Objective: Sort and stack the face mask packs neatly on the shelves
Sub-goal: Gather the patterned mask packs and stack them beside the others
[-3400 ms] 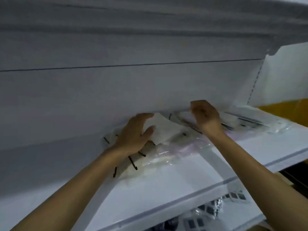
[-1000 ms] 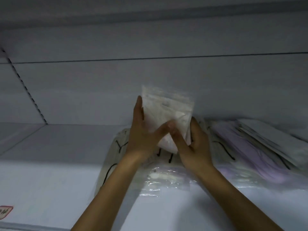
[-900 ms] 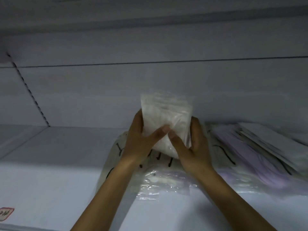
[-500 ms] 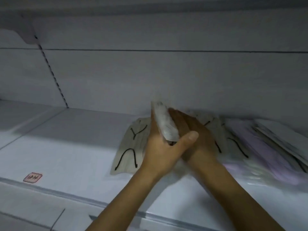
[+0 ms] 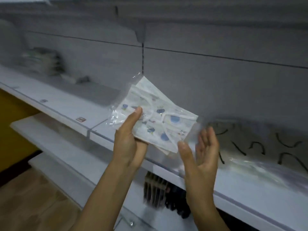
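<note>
A: Holding item one, we are gripping a clear mask pack [image 5: 155,120] in our left hand [image 5: 129,144], thumb lying across its front and fingers curled behind its lower left corner. The pack is hanging in the air in front of the shelf [image 5: 70,107], tilted, its masks white with blue printed shapes.

B: And our right hand [image 5: 200,157]?

A: It is standing spread, palm turned toward the pack, fingers straight, just beside the pack's lower right corner; we cannot tell whether it is touching the wrapper.

B: Edges and room, then.

A: We are seeing the shelf's front edge running from upper left down to lower right, passing behind both wrists. Bare shelf surface is lying to the left of the pack, back to the rear panel [image 5: 216,84].

B: Neighbouring stock?

A: Item two, flat packs with black ear loops [image 5: 260,147], is lying on the shelf to the right, close behind our right hand. Item three, a blurred stack of packs [image 5: 41,62], is sitting far left, well apart. Item four, dark goods [image 5: 163,195], is hanging under the shelf between our forearms, above a lower shelf [image 5: 55,142].
</note>
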`<action>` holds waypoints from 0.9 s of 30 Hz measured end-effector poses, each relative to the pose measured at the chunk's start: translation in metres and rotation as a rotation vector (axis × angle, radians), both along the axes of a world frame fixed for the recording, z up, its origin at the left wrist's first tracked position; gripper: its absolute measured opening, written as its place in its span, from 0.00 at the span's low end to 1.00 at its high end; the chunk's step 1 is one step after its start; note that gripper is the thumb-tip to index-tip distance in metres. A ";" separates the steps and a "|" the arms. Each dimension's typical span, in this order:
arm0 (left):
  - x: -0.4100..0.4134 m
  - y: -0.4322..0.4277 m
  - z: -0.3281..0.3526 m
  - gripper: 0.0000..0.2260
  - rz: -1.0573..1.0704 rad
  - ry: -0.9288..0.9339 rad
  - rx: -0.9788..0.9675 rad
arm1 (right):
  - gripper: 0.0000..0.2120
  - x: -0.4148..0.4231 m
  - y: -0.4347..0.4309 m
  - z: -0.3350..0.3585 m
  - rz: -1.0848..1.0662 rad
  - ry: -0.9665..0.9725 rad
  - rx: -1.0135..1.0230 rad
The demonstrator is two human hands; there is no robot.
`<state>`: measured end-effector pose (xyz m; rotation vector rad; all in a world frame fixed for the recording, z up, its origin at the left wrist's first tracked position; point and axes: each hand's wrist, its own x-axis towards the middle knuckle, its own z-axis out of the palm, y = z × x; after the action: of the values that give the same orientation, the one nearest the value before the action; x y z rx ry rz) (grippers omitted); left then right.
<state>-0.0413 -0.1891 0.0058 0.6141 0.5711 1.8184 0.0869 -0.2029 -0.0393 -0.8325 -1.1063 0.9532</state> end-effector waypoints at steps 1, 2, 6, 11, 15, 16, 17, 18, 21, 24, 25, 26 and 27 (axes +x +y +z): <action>-0.023 -0.009 -0.001 0.13 -0.008 0.011 0.018 | 0.35 -0.022 -0.002 0.003 0.167 0.120 -0.077; -0.046 -0.019 -0.004 0.13 -0.012 0.025 0.038 | 0.34 -0.044 -0.003 0.005 0.345 0.199 -0.123; -0.136 -0.057 -0.014 0.36 0.035 0.023 0.114 | 0.38 -0.139 -0.017 0.005 0.666 0.436 -0.285; -0.226 -0.103 -0.026 0.45 0.226 0.028 0.086 | 0.39 -0.245 -0.058 -0.006 0.760 0.556 -0.398; -0.271 -0.126 -0.045 0.39 0.538 0.027 -0.049 | 0.33 -0.301 -0.082 -0.004 0.793 0.623 -0.498; -0.278 -0.129 -0.050 0.36 0.567 0.041 -0.071 | 0.33 -0.312 -0.083 -0.002 0.811 0.629 -0.508; -0.286 -0.131 -0.054 0.33 0.578 0.045 -0.076 | 0.34 -0.322 -0.083 -0.002 0.811 0.614 -0.517; -0.294 -0.132 -0.058 0.31 0.575 0.036 -0.062 | 0.33 -0.333 -0.082 -0.001 0.801 0.585 -0.522; -0.322 -0.133 -0.061 0.38 0.573 -0.008 0.030 | 0.23 -0.369 -0.077 -0.008 0.743 0.490 -0.534; -0.353 -0.124 -0.059 0.45 0.595 -0.012 0.053 | 0.20 -0.407 -0.064 -0.018 0.698 0.450 -0.557; -0.365 -0.118 -0.059 0.44 0.626 -0.012 0.039 | 0.18 -0.419 -0.059 -0.017 0.705 0.454 -0.560; -0.377 -0.112 -0.058 0.43 0.658 -0.012 0.026 | 0.18 -0.431 -0.053 -0.016 0.718 0.460 -0.556; -0.389 -0.105 -0.059 0.42 0.691 0.003 0.017 | 0.20 -0.443 -0.046 -0.013 0.730 0.464 -0.554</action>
<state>-0.4300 -0.2941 -0.0530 0.4566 0.8404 2.4660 -0.3559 -0.2489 -0.0527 -0.5779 -0.7326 2.0143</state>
